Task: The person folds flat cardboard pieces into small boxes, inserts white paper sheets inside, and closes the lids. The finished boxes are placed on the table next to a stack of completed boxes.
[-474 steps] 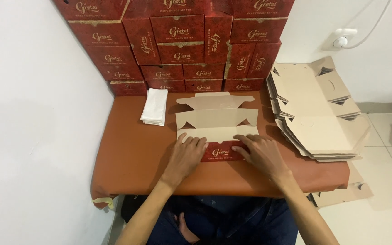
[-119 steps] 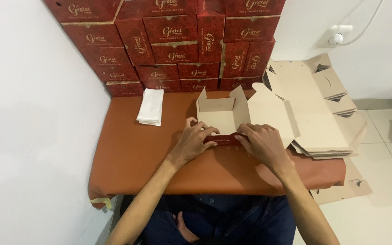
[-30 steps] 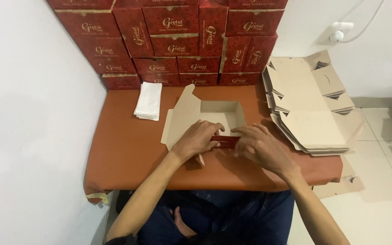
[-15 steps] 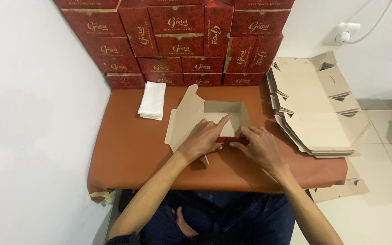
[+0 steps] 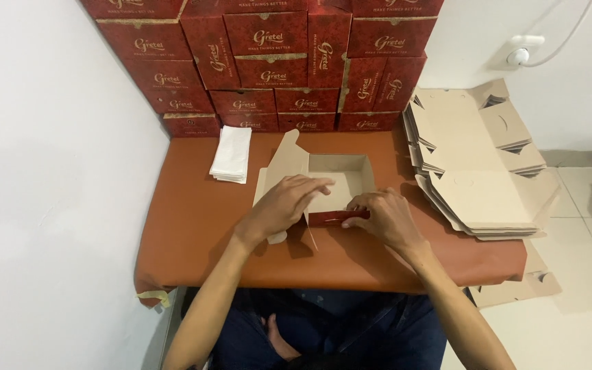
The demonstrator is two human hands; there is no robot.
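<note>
A half-folded cardboard box [image 5: 340,171], brown inside and dark red outside, sits open on the brown table [image 5: 193,226]. Its lid flap [image 5: 284,161] leans out to the left. My left hand [image 5: 284,204] presses on the box's left wall near the front corner, fingers reaching into the box. My right hand [image 5: 381,216] grips the red front wall [image 5: 327,218] at its right end, fingers curled over the edge.
Finished dark red boxes [image 5: 275,62] are stacked against the back wall. A folded white cloth [image 5: 231,154] lies at the back left. A pile of flat unfolded box blanks [image 5: 481,171] rests at the table's right end. More flat cardboard [image 5: 515,288] lies on the floor.
Over the earlier frames a flat blank became an upright box. In the last second my left hand slid rightward onto the left wall, and my right hand stayed on the front wall.
</note>
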